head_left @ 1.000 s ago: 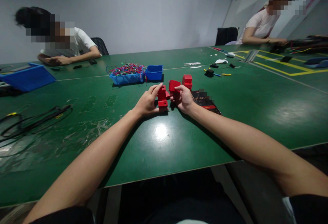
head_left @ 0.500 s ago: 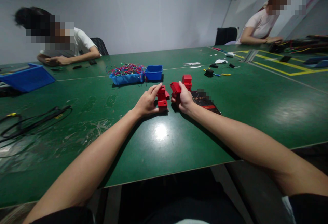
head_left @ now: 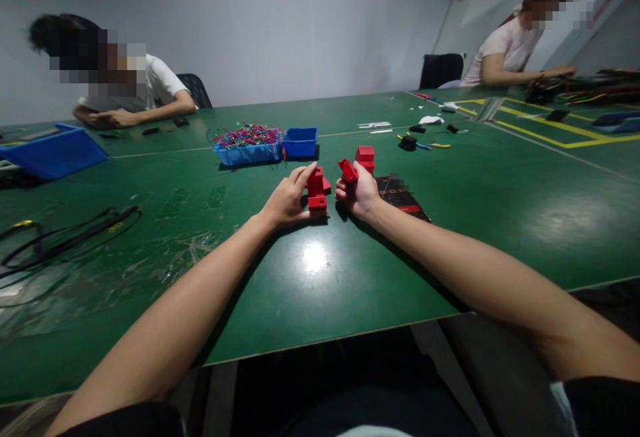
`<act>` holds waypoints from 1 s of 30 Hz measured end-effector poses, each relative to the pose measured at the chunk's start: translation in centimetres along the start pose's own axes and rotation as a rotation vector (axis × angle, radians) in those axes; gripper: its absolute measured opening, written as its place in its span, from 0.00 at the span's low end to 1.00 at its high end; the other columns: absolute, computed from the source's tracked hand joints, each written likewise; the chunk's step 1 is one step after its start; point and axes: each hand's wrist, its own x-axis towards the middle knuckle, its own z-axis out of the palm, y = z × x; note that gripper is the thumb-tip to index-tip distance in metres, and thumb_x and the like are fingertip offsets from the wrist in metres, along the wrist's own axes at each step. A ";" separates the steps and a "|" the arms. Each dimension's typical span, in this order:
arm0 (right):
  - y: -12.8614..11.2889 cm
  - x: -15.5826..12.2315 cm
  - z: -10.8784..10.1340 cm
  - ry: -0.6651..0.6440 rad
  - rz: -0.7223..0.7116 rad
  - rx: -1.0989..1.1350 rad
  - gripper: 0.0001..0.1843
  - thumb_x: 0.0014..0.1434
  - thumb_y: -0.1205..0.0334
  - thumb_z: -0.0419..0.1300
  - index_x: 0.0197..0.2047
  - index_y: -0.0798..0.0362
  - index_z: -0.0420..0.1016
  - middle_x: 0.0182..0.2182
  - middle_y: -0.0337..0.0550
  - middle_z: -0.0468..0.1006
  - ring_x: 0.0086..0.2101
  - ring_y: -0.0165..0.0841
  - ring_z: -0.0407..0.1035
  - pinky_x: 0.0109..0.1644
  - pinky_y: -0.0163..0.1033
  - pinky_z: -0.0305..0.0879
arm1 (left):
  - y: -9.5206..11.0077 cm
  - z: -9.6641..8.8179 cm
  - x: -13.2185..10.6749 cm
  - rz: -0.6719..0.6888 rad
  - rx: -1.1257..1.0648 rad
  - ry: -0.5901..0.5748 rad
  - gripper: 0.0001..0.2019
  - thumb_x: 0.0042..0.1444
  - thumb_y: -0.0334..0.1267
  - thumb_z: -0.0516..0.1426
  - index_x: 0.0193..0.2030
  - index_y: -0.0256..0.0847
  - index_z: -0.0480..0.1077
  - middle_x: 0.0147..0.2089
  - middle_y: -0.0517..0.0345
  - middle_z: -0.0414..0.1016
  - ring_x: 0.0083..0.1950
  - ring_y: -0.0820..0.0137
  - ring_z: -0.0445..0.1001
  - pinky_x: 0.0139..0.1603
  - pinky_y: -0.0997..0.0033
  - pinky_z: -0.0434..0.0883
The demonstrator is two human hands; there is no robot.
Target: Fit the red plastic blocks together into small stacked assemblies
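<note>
My left hand [head_left: 287, 199] rests on the green table [head_left: 320, 277] with its fingers curled round a red plastic block [head_left: 316, 191] that stands on the surface. My right hand [head_left: 359, 194] is closed on a second red plastic piece [head_left: 348, 170], tilted and lifted slightly off the table, just right of the first block. A third red block [head_left: 365, 155] stands behind my right hand. A black device with a red stripe [head_left: 403, 197] lies on the table beside my right wrist.
A blue tray of coloured wires [head_left: 248, 143] and a blue bin [head_left: 301, 141] stand behind the blocks. Black cables [head_left: 65, 233] lie at the left, a large blue bin [head_left: 53, 150] at far left. Two other people sit at the far left [head_left: 125, 87] and far right [head_left: 505, 50].
My right hand has turned and tilted the red piece it holds, drawing it a little closer. My left hand and its block have not moved. The far-right person's arm has shifted.
</note>
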 end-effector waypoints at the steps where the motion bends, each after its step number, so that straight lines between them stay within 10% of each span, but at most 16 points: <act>1: 0.1 0.0 0.0 0.007 -0.015 -0.008 0.20 0.70 0.49 0.44 0.29 0.50 0.61 0.13 0.32 0.61 0.14 0.26 0.54 0.16 0.31 0.50 | 0.0 0.0 0.0 -0.001 0.002 -0.005 0.55 0.47 0.57 0.67 0.75 0.39 0.44 0.67 0.34 0.60 0.66 0.46 0.66 0.62 0.49 0.70; 15: 1.0 0.9 -0.4 0.035 -0.125 -0.187 0.21 0.55 0.42 0.66 0.30 0.50 0.66 0.18 0.33 0.70 0.18 0.27 0.63 0.19 0.33 0.58 | 0.0 0.0 0.0 -0.024 -0.010 -0.011 0.54 0.47 0.54 0.67 0.75 0.38 0.44 0.68 0.34 0.59 0.66 0.46 0.67 0.62 0.50 0.70; 23: 0.8 0.2 -0.3 -0.006 -0.122 -0.237 0.10 0.52 0.66 0.64 0.34 0.50 0.64 0.20 0.31 0.73 0.19 0.25 0.63 0.20 0.30 0.56 | 0.0 0.1 0.0 -0.029 -0.008 -0.023 0.55 0.47 0.56 0.67 0.75 0.38 0.45 0.68 0.34 0.59 0.66 0.46 0.66 0.62 0.49 0.69; 30: 1.3 0.2 -0.3 -0.003 -0.197 -0.284 0.17 0.42 0.67 0.64 0.37 0.50 0.65 0.23 0.30 0.73 0.23 0.26 0.66 0.22 0.30 0.56 | 0.0 0.0 0.1 -0.020 0.012 -0.022 0.54 0.47 0.56 0.66 0.75 0.37 0.45 0.68 0.33 0.60 0.66 0.46 0.66 0.62 0.49 0.70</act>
